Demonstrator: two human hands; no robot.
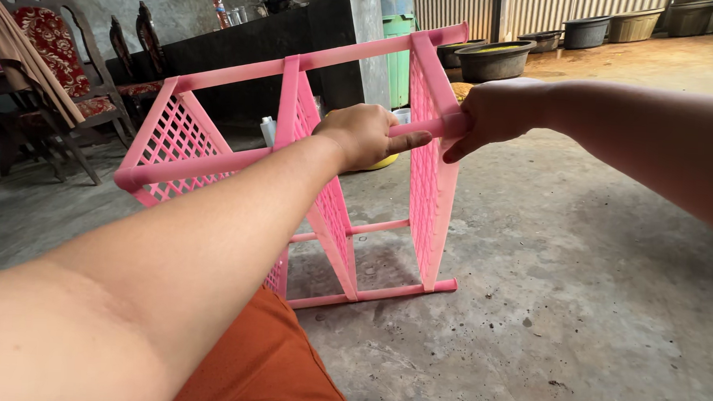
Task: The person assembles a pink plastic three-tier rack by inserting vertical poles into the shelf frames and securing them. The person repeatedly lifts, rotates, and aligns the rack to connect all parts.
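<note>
While hands grip, pink rack (pixel 309 165) lies sideways.

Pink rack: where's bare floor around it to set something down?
The concrete floor right of the pink rack is bare, up to the dark tubs. Left is crowded by wooden chairs. Both hands, left and right, grip the rack's near rail.
</note>
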